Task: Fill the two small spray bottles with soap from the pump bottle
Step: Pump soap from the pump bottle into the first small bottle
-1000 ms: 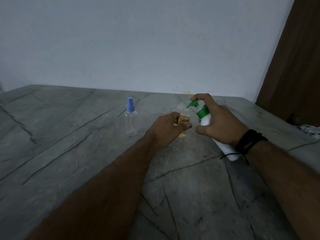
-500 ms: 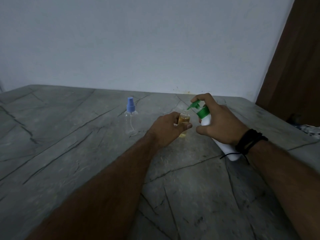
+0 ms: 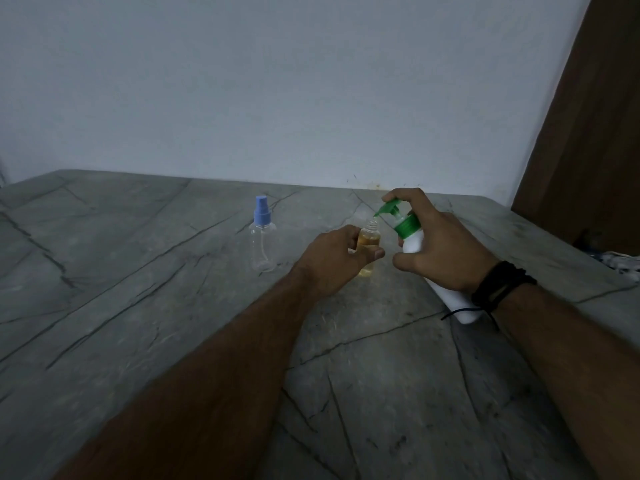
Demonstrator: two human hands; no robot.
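Note:
My left hand (image 3: 336, 259) grips a small uncapped spray bottle (image 3: 369, 242) that holds amber soap and stands on the grey stone table (image 3: 138, 306). My right hand (image 3: 440, 247) holds the white pump bottle (image 3: 414, 242) tilted toward it, with a finger on the green pump head (image 3: 389, 207). The green nozzle tip sits just above the small bottle's open neck. A second small spray bottle (image 3: 262, 240), clear with a blue spray cap, stands upright to the left, apart from both hands.
A pale wall rises behind the table's far edge. A brown door or panel (image 3: 588, 133) stands at the right. Something white with dark marks (image 3: 620, 265) lies at the right edge of the table.
The pump head has risen a little under my right finger. Both hands and both small bottles stay where they were.

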